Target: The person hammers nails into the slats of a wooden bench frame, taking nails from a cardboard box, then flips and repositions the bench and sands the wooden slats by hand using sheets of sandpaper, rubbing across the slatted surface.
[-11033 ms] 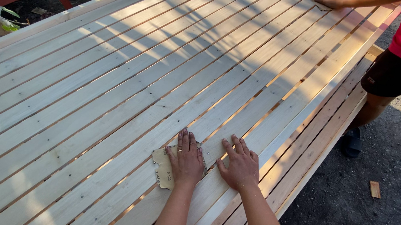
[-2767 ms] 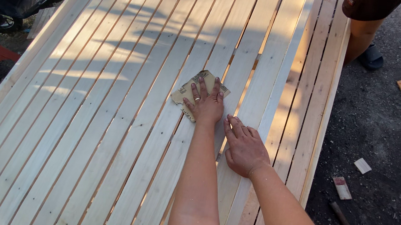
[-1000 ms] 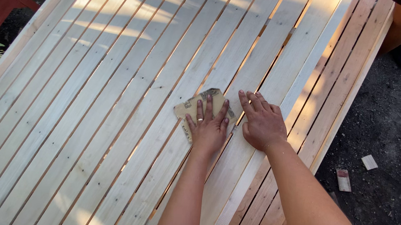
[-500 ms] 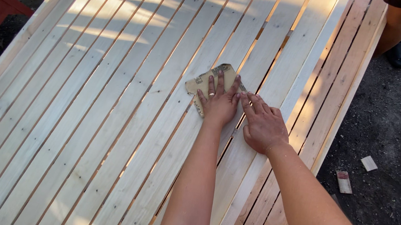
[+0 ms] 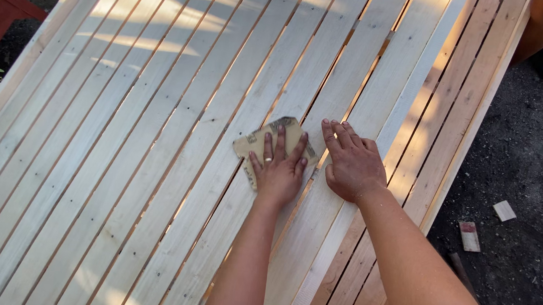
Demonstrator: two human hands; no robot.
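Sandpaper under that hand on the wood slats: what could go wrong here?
1. The left hand presses the sandpaper right beside a gap between slats, so a fingertip might slip in or catch a splinter on an edge.
2. The right hand lies flat close beside the sheet, so a sideways stroke could scrape its fingers.
3. Bare hands on raw wood may pick up splinters.

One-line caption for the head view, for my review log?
Left hand presses a tan sheet of sandpaper onto pale wooden slats; right hand rests flat beside it.
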